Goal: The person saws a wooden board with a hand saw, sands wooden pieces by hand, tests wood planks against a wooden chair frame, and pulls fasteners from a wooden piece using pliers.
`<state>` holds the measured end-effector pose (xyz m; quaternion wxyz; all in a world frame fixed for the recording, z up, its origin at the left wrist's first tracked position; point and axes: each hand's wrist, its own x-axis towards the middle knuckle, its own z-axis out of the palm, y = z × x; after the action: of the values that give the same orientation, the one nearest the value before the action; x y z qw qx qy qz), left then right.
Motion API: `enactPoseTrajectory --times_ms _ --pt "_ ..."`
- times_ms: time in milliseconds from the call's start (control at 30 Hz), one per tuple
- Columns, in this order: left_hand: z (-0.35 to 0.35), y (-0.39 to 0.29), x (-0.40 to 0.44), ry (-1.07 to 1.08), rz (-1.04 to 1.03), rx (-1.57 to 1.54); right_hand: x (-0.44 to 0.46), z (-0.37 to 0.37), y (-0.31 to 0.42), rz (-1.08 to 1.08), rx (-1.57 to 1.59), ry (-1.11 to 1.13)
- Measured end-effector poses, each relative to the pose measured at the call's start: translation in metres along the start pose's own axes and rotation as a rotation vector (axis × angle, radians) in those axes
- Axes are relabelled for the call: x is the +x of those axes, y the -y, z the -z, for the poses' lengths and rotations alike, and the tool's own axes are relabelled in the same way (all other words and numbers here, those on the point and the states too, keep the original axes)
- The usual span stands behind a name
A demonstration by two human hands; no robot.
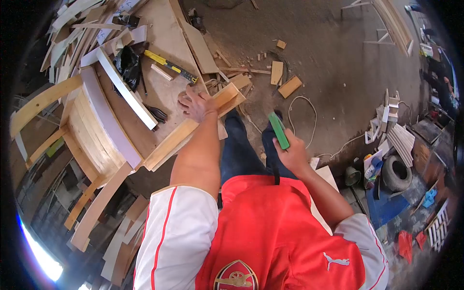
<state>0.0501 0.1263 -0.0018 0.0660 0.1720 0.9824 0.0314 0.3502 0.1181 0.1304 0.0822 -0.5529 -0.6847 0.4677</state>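
Bent over a wooden board piece (193,123), my left hand (197,104) rests at its upper side, fingers spread toward the bench top. The board lies slanted along the edge of the bench (166,41). My right hand (292,152) is closed around a green tool or block (279,131), held out over the floor to the right of my legs. Just above my left hand lies a yellow and black tool (170,65). A curved wooden frame (99,128) with slats stands at the left.
Wood offcuts (72,36) pile up at the upper left. Loose blocks (290,87) and a pale cord (315,121) lie on the floor. A tire (397,172), a blue mat (386,205) and stacked wood (400,145) are at the right.
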Motion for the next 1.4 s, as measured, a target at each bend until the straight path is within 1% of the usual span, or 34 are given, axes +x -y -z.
enactPoseTrajectory --times_ms 100,167,267,367,467,533,567,633,733,767,867,900,967,1000,1033,1067,1133,1167,1233,1267,1333,1367,1400 --pt "-0.001 0.001 0.001 -0.003 0.019 0.005 0.018 -0.015 0.017 0.177 0.08 -0.108" --pt "0.002 0.0 -0.001 0.002 0.023 0.0 0.024 -0.026 0.023 0.177 0.098 -0.12" --pt "0.001 0.005 -0.001 -0.027 -0.036 -0.126 0.029 -0.039 0.029 0.175 0.081 -0.163" --pt "-0.002 0.021 -0.001 -0.002 -0.127 -0.374 0.026 -0.05 0.038 0.163 0.047 -0.185" --pt "-0.004 0.043 -0.002 0.031 -0.351 -0.641 0.024 -0.055 0.04 0.193 0.023 -0.211" --pt "-0.005 0.061 -0.005 0.104 -0.537 -0.7 0.027 -0.056 0.044 0.218 0.005 -0.211" --pt "0.0 0.068 -0.006 0.124 -0.655 -0.626 0.028 -0.055 0.046 0.221 -0.009 -0.199" --pt "0.036 0.074 -0.008 0.163 -0.88 -0.468 0.03 -0.055 0.052 0.261 -0.056 -0.179" --pt "0.045 0.106 -0.012 0.154 -0.889 -0.26 0.029 -0.059 0.077 0.349 -0.069 -0.158" --pt "0.049 0.118 -0.012 0.184 -0.845 -0.203 0.028 -0.063 0.085 0.397 -0.084 -0.151" --pt "0.025 0.164 -0.006 0.081 -0.786 -0.122 0.027 -0.076 0.103 0.562 -0.163 -0.13" --pt "0.026 0.174 -0.005 -0.006 -0.807 -0.121 0.029 -0.083 0.103 0.633 -0.217 -0.116" --pt "0.002 0.188 -0.003 0.018 -0.851 -0.087 0.036 -0.095 0.109 0.762 -0.31 -0.09" --pt "0.007 0.187 -0.001 0.033 -0.876 -0.07 0.04 -0.1 0.115 0.817 -0.352 -0.075" --pt "0.012 0.185 0.002 -0.074 -0.908 -0.11 0.044 -0.104 0.123 0.872 -0.393 -0.062" --pt "0.018 0.187 0.004 0.004 -0.896 -0.118 0.049 -0.107 0.131 0.934 -0.384 -0.057" --pt "0.055 0.184 0.013 0.153 -0.87 -0.134 0.063 -0.108 0.161 1.061 -0.363 -0.05" --pt "0.072 0.185 0.02 0.204 -0.839 -0.168 0.068 -0.107 0.17 1.035 -0.429 0.003" --pt "0.099 0.189 0.033 0.307 -0.778 -0.236 0.077 -0.107 0.194 1.082 -0.453 -0.008" --pt "0.106 0.194 0.039 0.333 -0.715 -0.352 0.082 -0.108 0.207 1.105 -0.464 -0.011" --pt "0.122 0.202 0.053 0.379 -0.586 -0.583 0.091 -0.117 0.228 1.137 -0.426 -0.074" --pt "0.131 0.208 0.059 0.346 -0.584 -0.542 0.096 -0.122 0.237 1.149 -0.392 -0.1" --pt "0.139 0.214 0.063 0.438 -0.528 -0.592 0.1 -0.126 0.244 1.159 -0.357 -0.125"
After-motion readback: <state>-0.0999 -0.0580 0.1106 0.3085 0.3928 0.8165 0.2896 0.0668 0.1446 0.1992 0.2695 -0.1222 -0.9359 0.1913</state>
